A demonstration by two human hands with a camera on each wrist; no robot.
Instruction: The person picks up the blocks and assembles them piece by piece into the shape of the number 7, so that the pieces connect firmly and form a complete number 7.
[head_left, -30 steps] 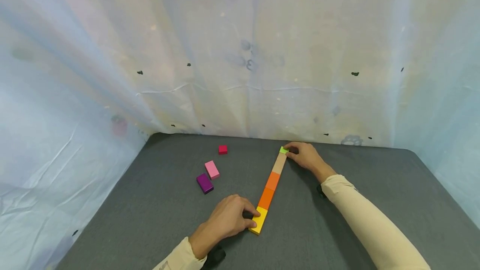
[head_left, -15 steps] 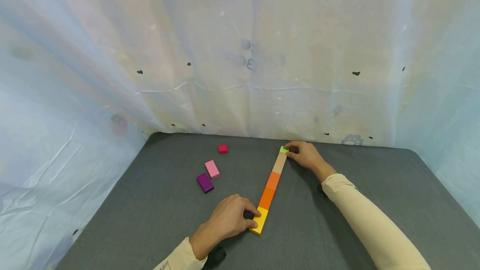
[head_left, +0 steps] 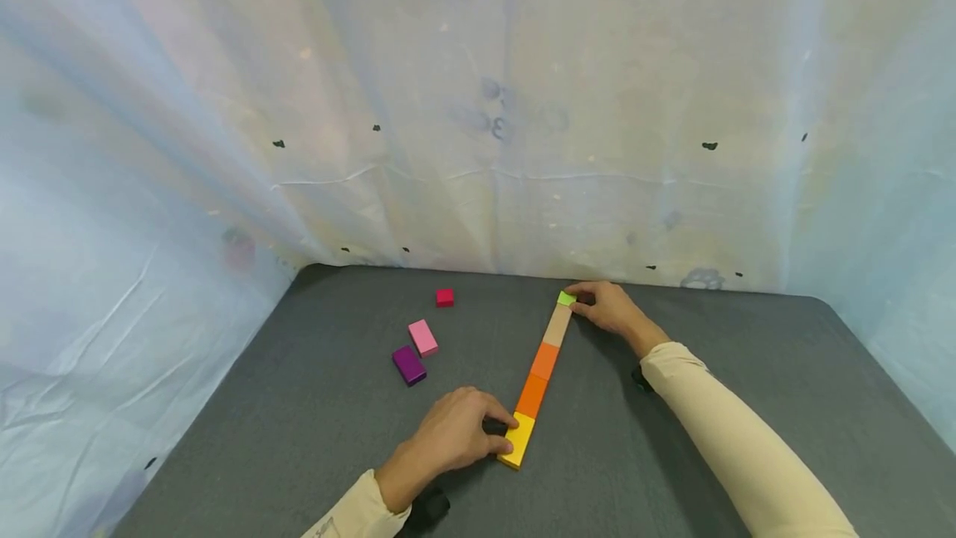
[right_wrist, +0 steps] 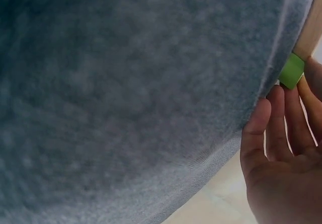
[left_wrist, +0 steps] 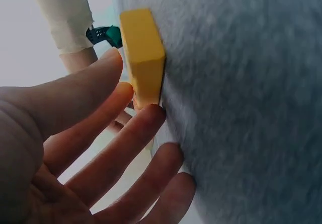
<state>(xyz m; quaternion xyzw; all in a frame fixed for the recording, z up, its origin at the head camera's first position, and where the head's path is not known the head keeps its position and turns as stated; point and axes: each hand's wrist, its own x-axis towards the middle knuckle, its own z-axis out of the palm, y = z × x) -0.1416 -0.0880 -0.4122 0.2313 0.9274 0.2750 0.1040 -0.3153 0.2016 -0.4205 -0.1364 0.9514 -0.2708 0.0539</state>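
Laid end to end on the dark tabletop is a straight row of blocks: a yellow block nearest, two orange blocks, a tan block and a small green block farthest. My left hand touches the left side of the yellow block with thumb and index fingertip; in the left wrist view its fingers are extended beside that yellow block. At the far end my right hand touches the green block with thumb and index fingertip. In the right wrist view, the green block meets extended fingers.
Left of the row lie a purple block, a pink block and a small red block, apart from it. The dark grey tabletop ends at a pale patterned curtain behind and at both sides.
Both hands stay at the two ends of the row. The near end of the row has shifted very slightly to the right; the loose blocks lie as before.
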